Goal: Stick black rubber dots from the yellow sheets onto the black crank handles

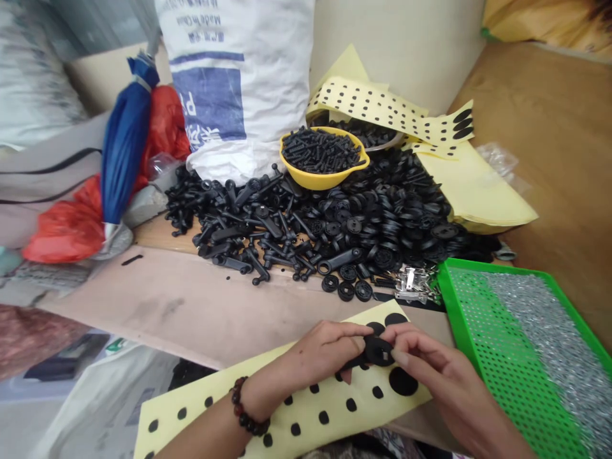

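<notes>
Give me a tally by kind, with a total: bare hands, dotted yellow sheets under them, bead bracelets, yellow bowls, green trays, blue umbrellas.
Left hand and right hand: 2
Dotted sheet: 1
Bead bracelet: 1
Yellow bowl: 1
Green tray: 1
Blue umbrella: 1
Total: 7

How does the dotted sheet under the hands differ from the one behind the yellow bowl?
The near sheet looks fairly flat; the far sheet arches. The left hand and right hand are above the near sheet, not the far sheet. Both are yellow with black spots.
</notes>
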Demonstrator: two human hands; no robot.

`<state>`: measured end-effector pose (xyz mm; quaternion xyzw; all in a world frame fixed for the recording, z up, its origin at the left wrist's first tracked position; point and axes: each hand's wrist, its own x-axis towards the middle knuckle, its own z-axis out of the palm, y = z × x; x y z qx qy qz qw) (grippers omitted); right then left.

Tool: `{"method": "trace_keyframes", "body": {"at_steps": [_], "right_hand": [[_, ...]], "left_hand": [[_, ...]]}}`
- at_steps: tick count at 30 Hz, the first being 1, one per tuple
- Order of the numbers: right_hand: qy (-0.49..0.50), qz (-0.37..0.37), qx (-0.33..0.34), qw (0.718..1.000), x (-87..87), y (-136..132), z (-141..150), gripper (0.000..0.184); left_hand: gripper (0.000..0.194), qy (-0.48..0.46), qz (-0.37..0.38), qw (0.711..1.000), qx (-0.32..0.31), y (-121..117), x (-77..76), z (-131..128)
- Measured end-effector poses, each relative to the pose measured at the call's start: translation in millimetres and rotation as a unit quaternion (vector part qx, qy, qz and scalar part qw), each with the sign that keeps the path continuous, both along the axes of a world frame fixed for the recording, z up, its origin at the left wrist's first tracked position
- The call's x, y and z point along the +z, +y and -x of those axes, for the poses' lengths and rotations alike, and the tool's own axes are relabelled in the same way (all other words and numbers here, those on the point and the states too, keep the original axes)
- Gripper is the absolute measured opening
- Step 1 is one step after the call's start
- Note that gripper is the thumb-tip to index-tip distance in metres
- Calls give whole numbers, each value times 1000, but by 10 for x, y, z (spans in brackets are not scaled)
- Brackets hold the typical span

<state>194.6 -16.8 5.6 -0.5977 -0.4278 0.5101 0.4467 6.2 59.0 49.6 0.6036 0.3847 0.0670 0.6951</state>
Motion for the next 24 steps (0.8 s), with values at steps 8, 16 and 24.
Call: {"method": "trace_keyframes", "body": {"at_steps": [8,16,24], "right_hand": [[21,5,-16,1000,9,3,22,31],[-7,5,23,1000,-32,-12,-18,28],[-34,-11,23,999,13,11,-9,28]], "left_hand": [[43,-12,-9,1000,8,-30,-31,28],[43,-15,0,1000,2,-21,-115,38],[38,-17,2,1000,14,-26,-233,19]]}}
